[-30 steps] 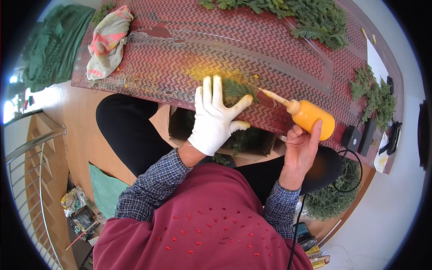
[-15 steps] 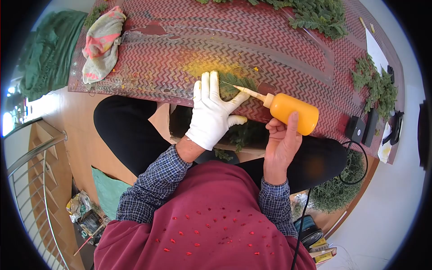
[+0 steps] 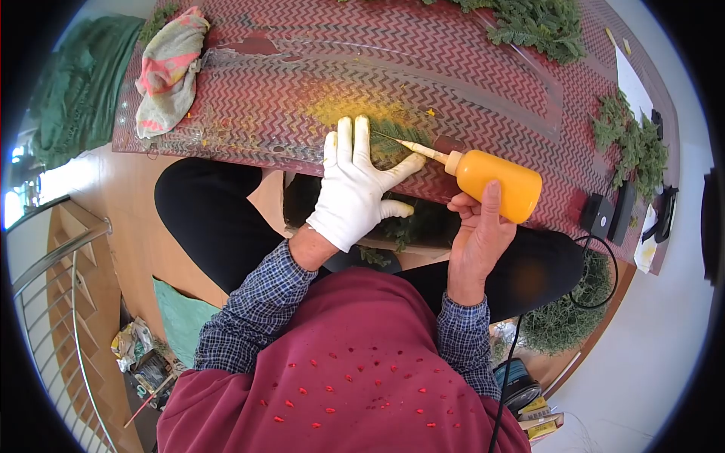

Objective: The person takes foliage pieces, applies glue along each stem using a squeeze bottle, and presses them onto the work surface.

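My left hand (image 3: 350, 185), in a white glove with yellow-stained fingertips, lies with its fingers spread at the table's near edge. A flat green evergreen sprig (image 3: 387, 143) rests on the tabletop beside its fingers, partly hidden by the glove. My bare right hand (image 3: 477, 238) grips a squeeze bottle (image 3: 500, 183) filled with orange-yellow liquid. The bottle is tilted nearly sideways, and its long thin nozzle points left over the sprig, near my left fingers. Whether the tip touches the sprig I cannot tell.
The table (image 3: 302, 90) has a zigzag cover smeared with yellow. A stained cloth (image 3: 172, 72) lies at left. More green sprigs are at the back (image 3: 540, 30) and right (image 3: 630, 143). Below the near edge, between my knees, an open box (image 3: 302, 200) holds greenery. A black cable (image 3: 613, 272) hangs at right.
The bottle and my right hand have shifted slightly right and up. My left hand has stayed nearly in place, fingers still spread beside the sprig.
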`<state>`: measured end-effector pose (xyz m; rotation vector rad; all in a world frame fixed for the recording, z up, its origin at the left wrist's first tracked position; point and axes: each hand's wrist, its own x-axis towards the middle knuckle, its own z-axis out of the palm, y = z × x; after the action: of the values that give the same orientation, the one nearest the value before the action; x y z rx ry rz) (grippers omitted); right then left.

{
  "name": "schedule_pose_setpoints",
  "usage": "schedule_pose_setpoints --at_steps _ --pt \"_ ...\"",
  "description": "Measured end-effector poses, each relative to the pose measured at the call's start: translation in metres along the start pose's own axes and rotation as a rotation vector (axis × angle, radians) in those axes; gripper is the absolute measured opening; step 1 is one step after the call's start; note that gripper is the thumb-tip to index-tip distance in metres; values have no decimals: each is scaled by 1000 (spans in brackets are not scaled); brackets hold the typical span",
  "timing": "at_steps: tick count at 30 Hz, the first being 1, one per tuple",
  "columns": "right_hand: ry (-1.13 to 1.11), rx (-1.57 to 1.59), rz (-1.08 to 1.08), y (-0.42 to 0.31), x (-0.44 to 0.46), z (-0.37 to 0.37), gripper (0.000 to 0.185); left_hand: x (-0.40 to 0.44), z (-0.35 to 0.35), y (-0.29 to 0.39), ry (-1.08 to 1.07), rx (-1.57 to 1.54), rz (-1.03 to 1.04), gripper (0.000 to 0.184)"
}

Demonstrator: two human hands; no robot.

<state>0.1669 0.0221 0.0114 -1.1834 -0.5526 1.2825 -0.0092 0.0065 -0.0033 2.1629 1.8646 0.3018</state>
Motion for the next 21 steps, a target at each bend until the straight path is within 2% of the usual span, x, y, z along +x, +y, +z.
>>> schedule_pose_setpoints --at_steps 21 --pt "92 25 -19 -11 4 -42 26 0 1 0 -22 41 31 74"
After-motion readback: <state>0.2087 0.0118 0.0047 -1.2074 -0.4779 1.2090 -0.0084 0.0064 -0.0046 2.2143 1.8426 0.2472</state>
